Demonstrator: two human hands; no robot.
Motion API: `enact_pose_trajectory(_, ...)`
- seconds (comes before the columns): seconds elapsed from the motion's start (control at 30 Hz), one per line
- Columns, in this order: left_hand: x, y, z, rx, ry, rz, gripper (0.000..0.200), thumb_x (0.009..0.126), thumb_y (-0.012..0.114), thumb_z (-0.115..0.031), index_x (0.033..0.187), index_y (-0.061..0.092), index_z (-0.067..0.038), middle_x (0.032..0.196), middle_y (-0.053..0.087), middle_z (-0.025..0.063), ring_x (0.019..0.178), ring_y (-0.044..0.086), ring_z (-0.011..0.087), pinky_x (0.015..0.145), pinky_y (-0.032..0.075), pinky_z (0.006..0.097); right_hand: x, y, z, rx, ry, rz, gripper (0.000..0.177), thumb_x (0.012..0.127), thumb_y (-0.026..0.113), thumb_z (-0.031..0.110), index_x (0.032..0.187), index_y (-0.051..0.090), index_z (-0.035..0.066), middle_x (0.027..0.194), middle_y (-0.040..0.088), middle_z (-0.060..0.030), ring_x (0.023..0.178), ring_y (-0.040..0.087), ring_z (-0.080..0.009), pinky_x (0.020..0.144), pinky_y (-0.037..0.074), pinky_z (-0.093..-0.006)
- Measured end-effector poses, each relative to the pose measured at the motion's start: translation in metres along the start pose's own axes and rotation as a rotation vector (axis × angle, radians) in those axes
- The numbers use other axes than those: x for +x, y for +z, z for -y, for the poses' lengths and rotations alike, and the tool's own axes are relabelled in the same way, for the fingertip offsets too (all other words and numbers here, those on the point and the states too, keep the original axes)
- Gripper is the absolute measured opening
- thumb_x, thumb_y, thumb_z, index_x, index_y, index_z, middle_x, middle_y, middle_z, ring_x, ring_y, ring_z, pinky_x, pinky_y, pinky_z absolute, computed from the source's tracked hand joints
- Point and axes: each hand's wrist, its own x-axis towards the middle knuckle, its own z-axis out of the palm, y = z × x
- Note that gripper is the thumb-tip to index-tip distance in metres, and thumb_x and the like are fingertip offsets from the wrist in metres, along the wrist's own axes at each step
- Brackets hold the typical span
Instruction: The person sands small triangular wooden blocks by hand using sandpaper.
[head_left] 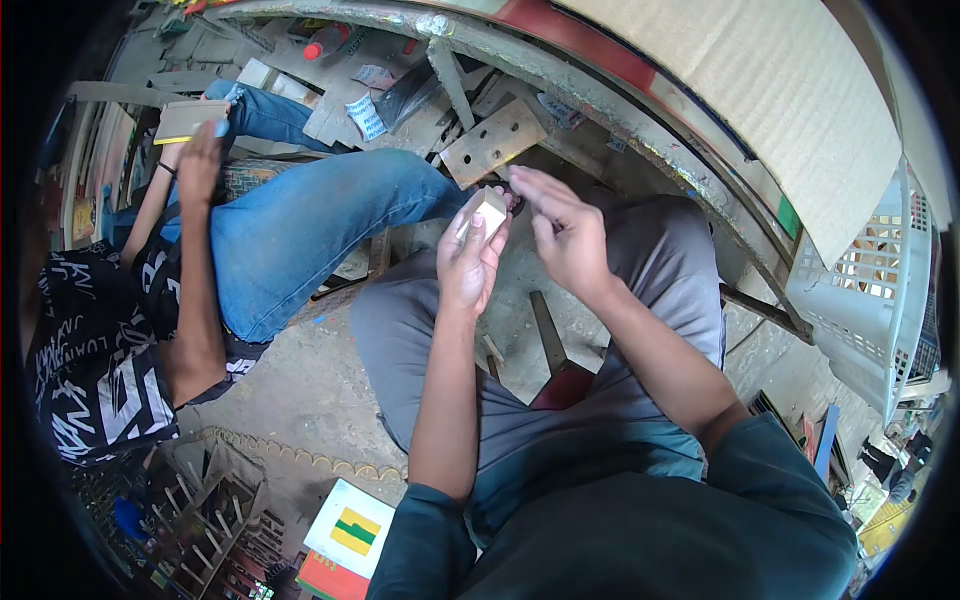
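Note:
A small pale wooden block [488, 212] is held between the thumb and fingers of my left hand [467, 255], above my lap. To its right is my right hand [567, 228], raised with its fingers stretched toward the block; a gap separates its palm from my left hand, and I see nothing in it. Just beyond both hands lies a wooden board with several dark holes [493, 143].
At the left a co-worker in blue jeans [310, 225] holds a flat piece [190, 121]. A metal rail [600, 90] crosses the front, with cardboard [770, 80] over it at the right. A white plastic crate [865, 290] stands far right; a white board [345, 525] lies lower left.

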Motion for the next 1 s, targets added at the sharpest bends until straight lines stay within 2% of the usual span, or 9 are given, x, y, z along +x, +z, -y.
enact_pose_trajectory(0.07,0.001,-0.005,0.006,0.013,0.040,-0.075,0.044,0.097,0.051,-0.015,0.133,0.040,0.008,0.130,0.051,0.0179,0.120,0.052,0.0262,0.105,0.041,0.0386,-0.004,0.007,0.003,-0.080,-0.166,0.085,0.051,0.072,0.051,-0.017,0.118,0.063,0.002,0.130,0.054,-0.0178,0.127,0.048,-0.0315,0.103,0.041,-0.0371)
enact_pose_trajectory(0.17,-0.003,0.004,0.005,0.160,0.092,-0.138,0.043,0.098,0.050,-0.018,0.131,0.042,0.009,0.131,0.051,0.0191,0.118,0.053,0.0251,0.104,0.041,0.0377,-0.014,0.028,0.005,-0.179,-0.154,0.099,0.051,0.073,0.052,-0.014,0.120,0.062,0.003,0.131,0.054,-0.0162,0.126,0.049,-0.0307,0.105,0.040,-0.0396)
enact_pose_trajectory(0.33,0.003,-0.009,-0.008,0.101,0.206,-0.208,0.043,0.098,0.051,-0.020,0.131,0.043,0.007,0.129,0.051,0.0172,0.119,0.052,0.0244,0.105,0.041,0.0372,-0.022,0.032,-0.001,-0.309,-0.103,0.199,0.047,0.075,0.053,-0.010,0.121,0.059,0.000,0.127,0.056,-0.0187,0.125,0.049,-0.0328,0.107,0.037,-0.0416)
enact_pose_trajectory(0.43,0.002,-0.011,-0.008,0.141,0.247,-0.226,0.043,0.099,0.050,-0.019,0.131,0.043,0.008,0.129,0.052,0.0177,0.120,0.052,0.0243,0.105,0.040,0.0373,-0.021,0.031,0.001,-0.235,-0.116,0.051,0.047,0.076,0.053,-0.010,0.122,0.058,-0.001,0.124,0.057,-0.0201,0.124,0.049,-0.0345,0.107,0.037,-0.0424)
enact_pose_trajectory(0.5,0.000,-0.004,0.002,0.180,0.178,-0.325,0.041,0.099,0.049,-0.017,0.132,0.042,0.007,0.127,0.053,0.0175,0.119,0.052,0.0249,0.105,0.041,0.0370,-0.018,0.035,0.004,-0.234,-0.196,0.050,0.049,0.076,0.053,-0.009,0.125,0.056,-0.002,0.126,0.056,-0.0220,0.125,0.048,-0.0360,0.107,0.037,-0.0425)
enact_pose_trajectory(0.53,-0.001,0.000,0.006,0.198,0.196,-0.307,0.042,0.099,0.047,-0.015,0.133,0.039,0.009,0.127,0.052,0.0178,0.115,0.055,0.0240,0.099,0.045,0.0347,-0.020,0.041,0.005,-0.260,-0.163,0.056,0.050,0.077,0.053,-0.008,0.126,0.054,-0.003,0.127,0.055,-0.0231,0.125,0.048,-0.0365,0.107,0.037,-0.0420)
enact_pose_trajectory(0.77,-0.005,0.005,0.018,0.596,0.176,-0.327,0.039,0.100,0.045,-0.013,0.133,0.041,0.006,0.126,0.055,0.0141,0.112,0.055,0.0192,0.095,0.044,0.0307,-0.022,0.041,-0.004,-0.375,0.015,0.097,0.048,0.080,0.053,-0.001,0.127,0.049,-0.010,0.131,0.049,-0.0287,0.126,0.046,-0.0375,0.107,0.036,-0.0421)
enact_pose_trajectory(0.9,-0.004,0.002,0.015,0.622,0.250,-0.298,0.036,0.098,0.044,-0.008,0.131,0.043,0.007,0.125,0.056,0.0152,0.112,0.055,0.0187,0.098,0.042,0.0306,-0.030,0.045,0.009,-0.341,-0.074,0.104,0.046,0.082,0.050,-0.001,0.126,0.048,-0.011,0.129,0.050,-0.0299,0.124,0.048,-0.0397,0.106,0.037,-0.0419)
enact_pose_trajectory(1.0,-0.009,0.010,0.020,0.598,0.178,-0.321,0.036,0.098,0.044,-0.007,0.131,0.043,0.008,0.124,0.056,0.0154,0.112,0.054,0.0191,0.098,0.042,0.0303,-0.014,0.035,0.003,-0.356,0.086,0.122,0.046,0.084,0.046,-0.003,0.129,0.045,-0.012,0.131,0.047,-0.0314,0.127,0.045,-0.0394,0.107,0.036,-0.0430)
